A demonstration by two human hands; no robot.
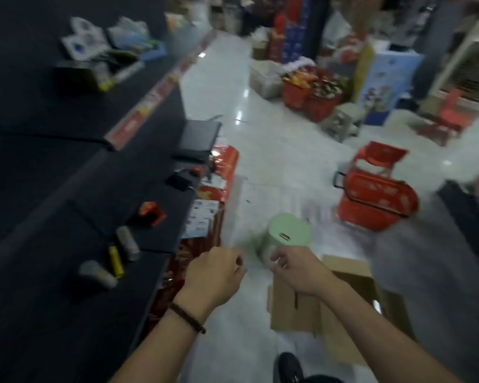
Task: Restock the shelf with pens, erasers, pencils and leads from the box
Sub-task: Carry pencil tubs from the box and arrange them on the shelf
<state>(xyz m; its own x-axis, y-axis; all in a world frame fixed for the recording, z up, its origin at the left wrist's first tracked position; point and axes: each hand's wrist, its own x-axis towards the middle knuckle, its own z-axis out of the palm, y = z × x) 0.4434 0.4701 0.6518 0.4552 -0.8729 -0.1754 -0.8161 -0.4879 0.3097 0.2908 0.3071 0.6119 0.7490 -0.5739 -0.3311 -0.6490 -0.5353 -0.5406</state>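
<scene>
The whole frame is motion-blurred. My left hand (pixel 216 272), with a dark bracelet on its wrist, hovers with curled fingers beside the black shelf (pixel 75 222). My right hand (pixel 296 268) is close to it, fingers also curled, above the open cardboard box (pixel 340 308) on the floor. I cannot make out anything held in either hand. On the shelf lie two grey cylinders (pixel 127 243), a yellow pack (pixel 116 261) and a red item (pixel 152 212).
A pale green stool (pixel 289 230) stands just beyond my hands. Red shopping baskets (pixel 374 200) and stacked goods sit on the white tiled floor. Red packages (pixel 213 194) line the shelf base. A black shoe (pixel 288 366) shows at the bottom.
</scene>
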